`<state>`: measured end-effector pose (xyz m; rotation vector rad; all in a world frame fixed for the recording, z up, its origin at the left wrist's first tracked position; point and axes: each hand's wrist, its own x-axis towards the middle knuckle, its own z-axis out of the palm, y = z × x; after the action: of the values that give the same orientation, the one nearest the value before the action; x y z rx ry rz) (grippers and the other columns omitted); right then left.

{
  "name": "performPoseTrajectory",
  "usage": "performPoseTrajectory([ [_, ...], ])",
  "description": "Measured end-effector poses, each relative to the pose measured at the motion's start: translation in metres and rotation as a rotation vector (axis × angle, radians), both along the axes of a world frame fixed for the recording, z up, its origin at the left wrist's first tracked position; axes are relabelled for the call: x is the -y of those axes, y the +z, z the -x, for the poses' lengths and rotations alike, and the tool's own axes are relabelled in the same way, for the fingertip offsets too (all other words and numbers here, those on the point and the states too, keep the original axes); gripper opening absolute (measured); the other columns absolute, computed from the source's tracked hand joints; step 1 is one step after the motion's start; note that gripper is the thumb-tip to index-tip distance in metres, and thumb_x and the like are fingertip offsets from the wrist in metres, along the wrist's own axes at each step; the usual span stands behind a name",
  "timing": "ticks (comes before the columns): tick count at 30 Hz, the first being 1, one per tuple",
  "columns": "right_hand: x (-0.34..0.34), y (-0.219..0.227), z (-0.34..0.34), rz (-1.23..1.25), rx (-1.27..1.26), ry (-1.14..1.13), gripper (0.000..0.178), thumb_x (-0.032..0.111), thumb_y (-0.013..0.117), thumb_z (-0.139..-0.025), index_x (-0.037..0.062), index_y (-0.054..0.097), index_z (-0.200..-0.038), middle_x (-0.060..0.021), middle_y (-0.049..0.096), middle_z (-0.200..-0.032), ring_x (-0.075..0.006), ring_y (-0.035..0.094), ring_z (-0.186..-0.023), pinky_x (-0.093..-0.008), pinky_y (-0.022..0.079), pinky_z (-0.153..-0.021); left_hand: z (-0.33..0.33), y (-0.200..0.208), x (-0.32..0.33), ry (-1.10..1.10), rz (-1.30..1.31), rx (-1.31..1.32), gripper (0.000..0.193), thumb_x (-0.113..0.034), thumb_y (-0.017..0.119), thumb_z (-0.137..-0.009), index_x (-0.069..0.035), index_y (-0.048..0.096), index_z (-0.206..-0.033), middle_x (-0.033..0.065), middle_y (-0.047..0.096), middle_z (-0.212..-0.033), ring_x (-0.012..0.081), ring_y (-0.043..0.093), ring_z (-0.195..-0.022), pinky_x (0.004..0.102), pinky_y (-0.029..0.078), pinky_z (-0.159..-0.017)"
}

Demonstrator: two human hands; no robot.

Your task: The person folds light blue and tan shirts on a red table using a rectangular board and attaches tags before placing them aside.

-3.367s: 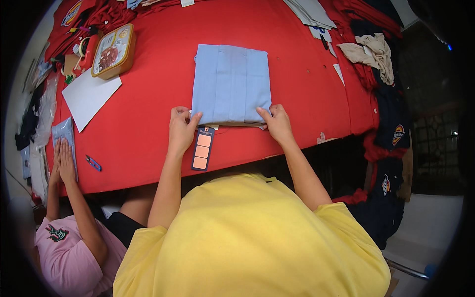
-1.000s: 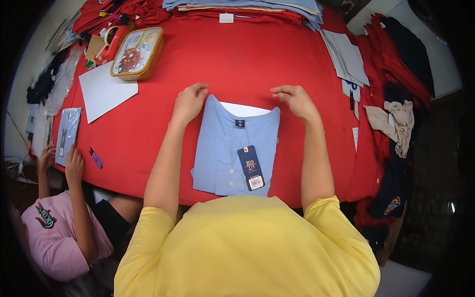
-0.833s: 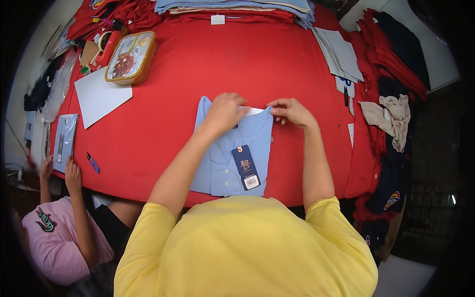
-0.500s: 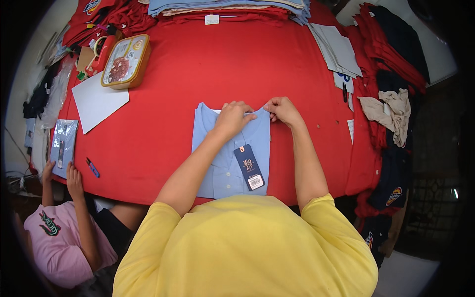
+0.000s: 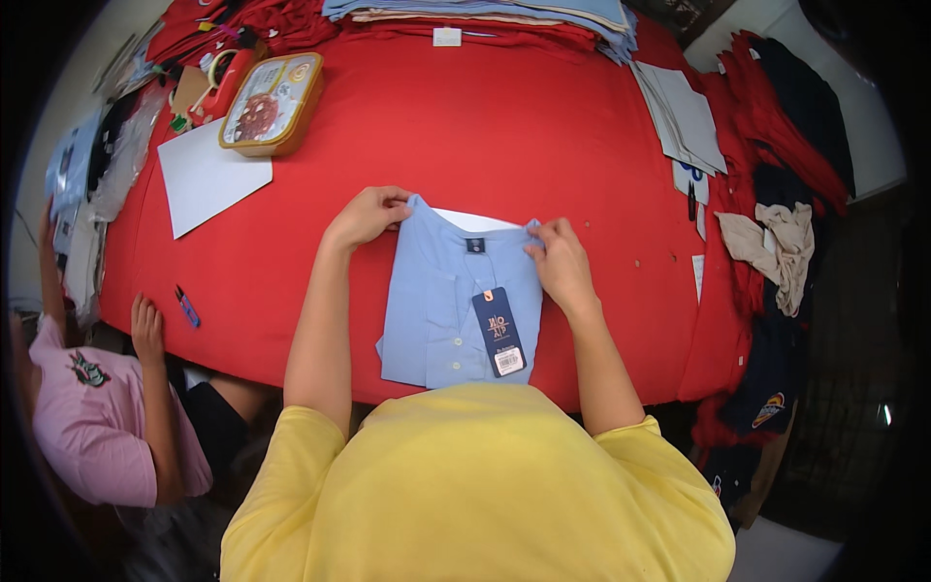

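A folded light-blue shirt (image 5: 438, 301) lies front-up on the red table (image 5: 504, 136), its collar away from me. A dark blue hang tag (image 5: 497, 332) rests on its front. A white card (image 5: 472, 220) pokes out behind the collar. My left hand (image 5: 368, 215) pinches the shirt's upper left shoulder corner. My right hand (image 5: 558, 262) grips the upper right shoulder edge.
A decorated tin box (image 5: 272, 103) and a white sheet (image 5: 207, 179) lie at the upper left. Folded garments (image 5: 485, 12) are stacked at the far edge, grey sheets (image 5: 684, 116) and loose clothes (image 5: 776, 242) at the right. A person in pink (image 5: 97, 417) sits at the left, near a blue pen (image 5: 186, 305).
The shirt was turned front-up with its tag showing. My hands came together at the collar, then spread apart to the two shoulder corners.
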<state>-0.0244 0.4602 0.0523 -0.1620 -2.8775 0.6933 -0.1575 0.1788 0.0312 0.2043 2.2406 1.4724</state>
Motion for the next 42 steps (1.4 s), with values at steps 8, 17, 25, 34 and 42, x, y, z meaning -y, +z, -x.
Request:
performPoseTrajectory([
  [8,0.064,0.006,0.057,-0.016,0.019,0.225,0.032,0.025,0.065,-0.086,0.0062,0.067,-0.111,-0.0109,0.059,-0.111,-0.0267,0.051,-0.110,-0.0436,0.036,-0.095,0.001,0.007,-0.007,0.060,-0.114,0.092,0.009,-0.009,0.066,-0.087,-0.002,0.063,-0.091,0.0007,0.061,-0.079,0.0081,0.058,-0.072,0.0236,0.050,-0.068],
  [17,0.065,-0.001,0.053,-0.080,0.083,0.302,0.037,0.033,0.061,-0.087,0.0119,0.066,-0.116,-0.0082,0.062,-0.114,-0.0266,0.050,-0.114,-0.0454,0.033,-0.098,-0.009,-0.012,-0.026,0.283,0.118,-0.202,0.020,-0.014,0.070,-0.080,0.001,0.066,-0.092,0.0104,0.068,-0.081,0.0200,0.066,-0.075,0.0329,0.052,-0.071],
  [25,-0.029,-0.005,0.032,0.143,0.235,-0.020,0.049,0.031,0.062,-0.087,0.0015,0.058,-0.125,-0.0163,0.059,-0.123,-0.0314,0.052,-0.118,-0.0463,0.038,-0.100,0.004,-0.004,-0.017,0.109,0.074,-0.048,0.023,-0.017,0.071,-0.082,0.002,0.068,-0.096,0.0066,0.067,-0.080,0.0145,0.063,-0.075,0.0293,0.050,-0.071],
  [34,-0.035,0.003,0.033,0.572,0.459,-0.095,0.044,0.032,0.073,-0.080,-0.0024,0.064,-0.107,-0.0126,0.066,-0.084,-0.0171,0.061,-0.079,-0.0302,0.049,-0.074,0.031,-0.004,0.003,-0.123,0.049,0.137,0.016,-0.015,0.068,-0.084,0.000,0.065,-0.087,0.0075,0.064,-0.080,0.0162,0.062,-0.078,0.0288,0.051,-0.072],
  [42,-0.039,-0.032,0.030,0.525,0.212,-0.151,0.025,0.017,0.073,-0.080,-0.0022,0.064,-0.093,-0.0063,0.061,-0.073,-0.0164,0.058,-0.066,-0.0311,0.048,-0.059,0.003,0.012,-0.024,0.007,-0.073,0.102,0.007,-0.008,0.063,-0.088,-0.002,0.064,-0.088,0.0064,0.065,-0.078,0.0143,0.063,-0.073,0.0272,0.051,-0.069],
])
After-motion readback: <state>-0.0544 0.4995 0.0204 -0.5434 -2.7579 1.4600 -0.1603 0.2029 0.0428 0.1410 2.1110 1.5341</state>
